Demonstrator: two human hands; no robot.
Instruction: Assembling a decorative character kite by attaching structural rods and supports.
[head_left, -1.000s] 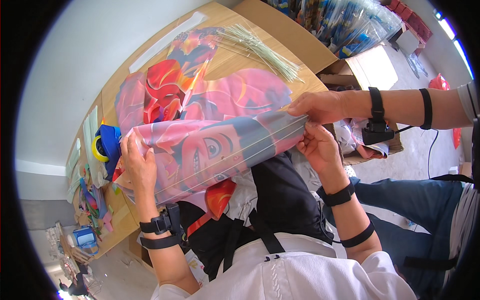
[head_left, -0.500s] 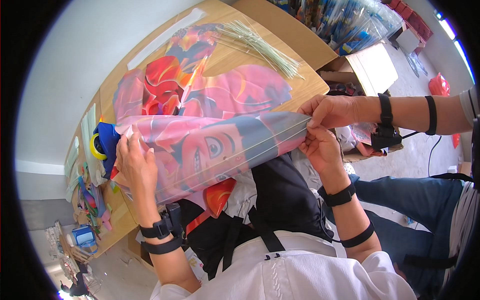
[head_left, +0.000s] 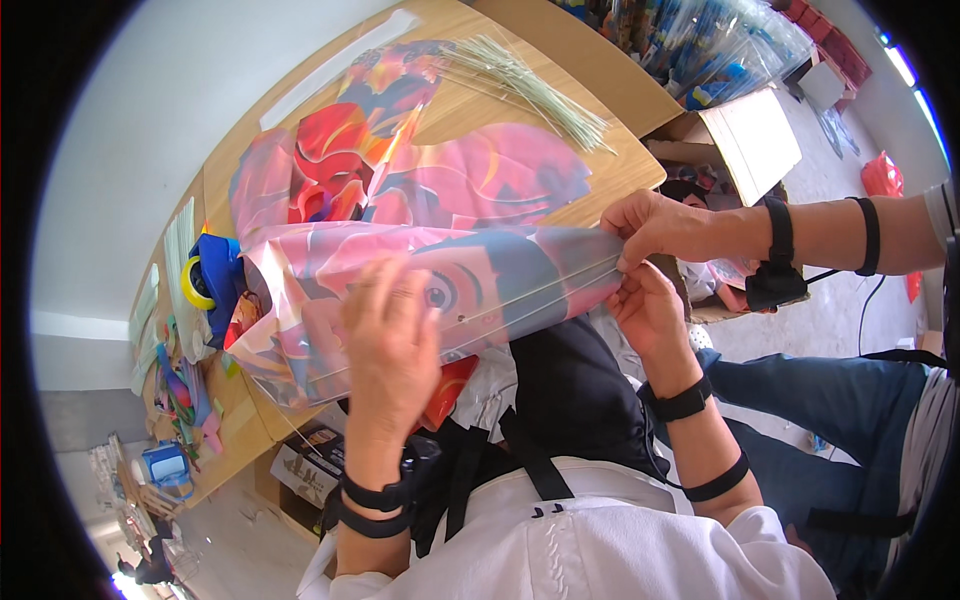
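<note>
Printed sheet (head_left: pixel 560 250) at centre, stretched between 9 and 3 o'clock, near edge above the person's dark-clad lap (head_left: pixel 570 400). Right hand (head_left: pixel 642 305) pinches its 3 o'clock end, just beside a co-worker's hand (head_left: pixel 655 228). Left hand (head_left: pixel 390 325) blurred, fingers loosely extended over the print; contact unclear. Bare tabletop (head_left: pixel 625 165) toward 1 o'clock. Sheet thin, glossy, crumpled at 9; slim pale rods (head_left: pixel 530 311) run lengthwise. Wood-grain surface; stick bundle (head_left: pixel 530 90) at 12. Grey floor (head_left: pixel 830 310) at 3.
</note>
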